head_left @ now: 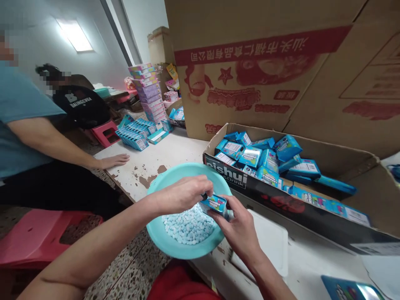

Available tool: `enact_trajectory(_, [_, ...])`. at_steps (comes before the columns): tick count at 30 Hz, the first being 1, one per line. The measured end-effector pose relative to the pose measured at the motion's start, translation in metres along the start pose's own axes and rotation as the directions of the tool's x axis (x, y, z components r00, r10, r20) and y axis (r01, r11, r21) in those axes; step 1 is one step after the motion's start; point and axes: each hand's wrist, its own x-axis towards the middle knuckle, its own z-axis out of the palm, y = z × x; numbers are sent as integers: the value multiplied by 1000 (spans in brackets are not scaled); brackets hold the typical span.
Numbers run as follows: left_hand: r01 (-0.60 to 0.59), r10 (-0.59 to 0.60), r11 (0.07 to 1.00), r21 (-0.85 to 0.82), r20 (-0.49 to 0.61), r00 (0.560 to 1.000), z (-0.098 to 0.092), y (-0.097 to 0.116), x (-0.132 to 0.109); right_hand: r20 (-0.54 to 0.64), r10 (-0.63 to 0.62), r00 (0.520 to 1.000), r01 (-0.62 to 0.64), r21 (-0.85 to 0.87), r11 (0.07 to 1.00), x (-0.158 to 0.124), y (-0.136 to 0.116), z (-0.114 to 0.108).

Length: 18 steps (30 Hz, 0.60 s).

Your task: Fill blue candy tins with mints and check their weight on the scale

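My right hand [239, 227] grips a small blue candy box [215, 204] from below, over a teal bowl [162, 241]. My left hand [184, 193] is closed in a pinch at the left end of that same box. The bowl sits at the table's near edge and holds a heap of pale blue candies [189, 227]. Just right of my hands, an open cardboard carton [359, 166] holds several identical blue boxes [250, 156].
A white lid or tray [271, 241] lies on the worn white table [150, 166]. A large printed cardboard box [250, 66] stands behind. Another person in a teal shirt rests a hand [114, 160] on the table at left. Stacks of blue boxes [134, 135] and pink stools [37, 233] are nearby.
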Motion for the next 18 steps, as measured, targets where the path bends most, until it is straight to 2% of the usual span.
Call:
enact_trajectory(4, [-11, 10, 1000, -20, -54, 998, -3, 5, -3, 10, 5, 1000, -6, 39, 999, 3, -2, 3])
enact_trajectory(7, [-16, -2, 995, -103, -176, 984, -3, 4, -10, -19, 16, 1000, -15, 66, 998, -3, -5, -8])
enact_trajectory(10, [111, -174, 971, -210, -310, 935, 3, -6, -27, -140, 50, 989, -48, 23, 999, -23, -3, -37])
enact_trajectory(12, [264, -339, 931, -253, -331, 881, 16, -20, -42, -231, 83, 969, -98, -55, 994, -40, 5, -61])
enact_trajectory(14, [402, -469, 876, -266, -279, 838, 37, -36, -56, -289, 116, 950, -161, -138, 977, -57, 18, -81])
enact_trajectory(16, [488, -536, 837, -247, -195, 821, 63, -49, -66, -299, 157, 941, -218, -185, 958, -72, 36, -92])
enact_trajectory(18, [523, -553, 829, -199, -147, 820, 88, -54, -71, -285, 202, 937, -258, -174, 950, -82, 55, -95])
